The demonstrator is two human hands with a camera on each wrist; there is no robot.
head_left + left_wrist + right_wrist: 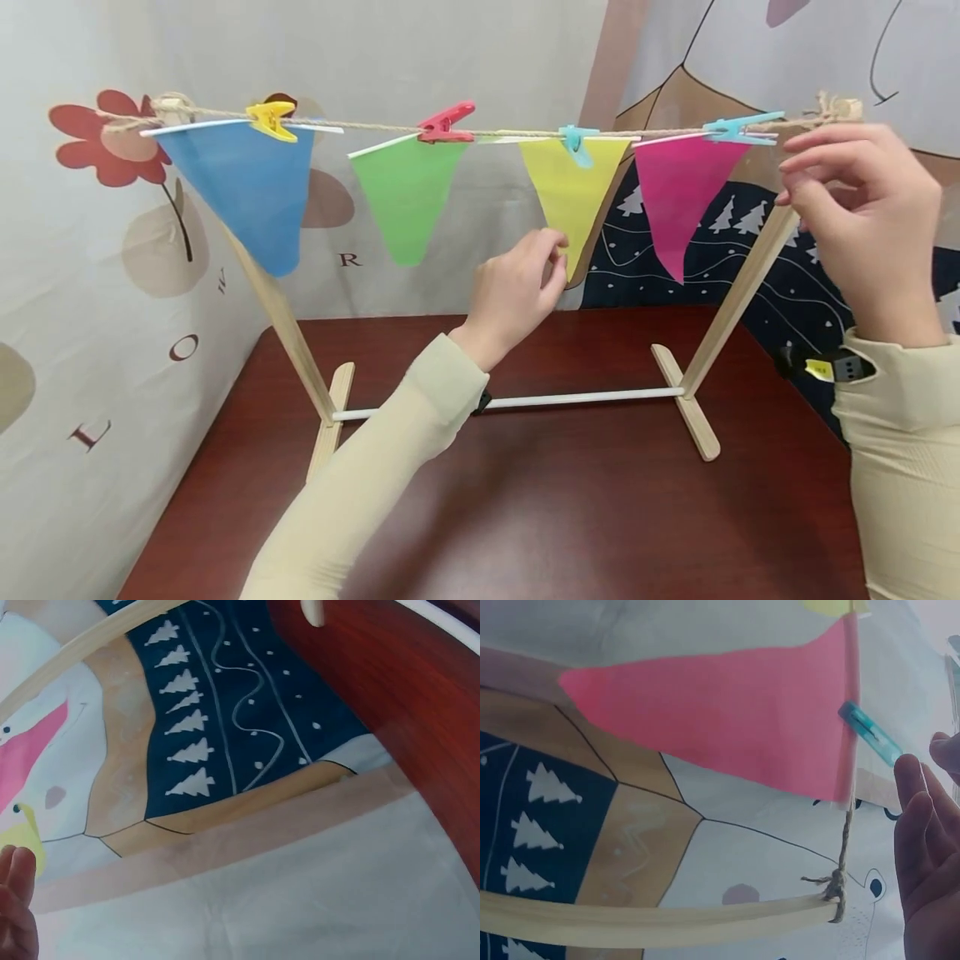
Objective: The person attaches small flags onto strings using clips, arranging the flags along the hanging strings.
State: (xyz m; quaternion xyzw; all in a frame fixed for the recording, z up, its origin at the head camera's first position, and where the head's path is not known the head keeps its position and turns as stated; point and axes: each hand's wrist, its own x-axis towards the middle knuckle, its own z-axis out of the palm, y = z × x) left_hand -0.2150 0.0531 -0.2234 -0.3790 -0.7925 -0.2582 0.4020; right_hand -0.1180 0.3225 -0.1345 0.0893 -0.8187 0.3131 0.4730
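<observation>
A twine line (pixel 367 127) holds four paper pennants: blue (pixel 247 183), green (pixel 408 192), yellow (pixel 573 179) and pink (pixel 682 179). Loosely bent, the fingers of my left hand (pixel 517 287) overlap the lower left edge of the yellow pennant. My right hand (pixel 873 204) is raised by the right end of the line, its thumb and fingers apart in the right wrist view. Close to those fingertips is the light blue clothespin (pixel 871 733) on the pink pennant. Another light blue clothespin (pixel 577 146) grips the yellow one; a red clothespin (pixel 446 125) and a yellow clothespin (pixel 272 119) hold the others.
Two wooden posts (pixel 738 308) on flat feet (pixel 686 404) carry the line, joined low down by a white rod (pixel 585 399). The stand is on a dark red-brown table (pixel 585 500). A printed cloth (pixel 480 75) hangs behind it.
</observation>
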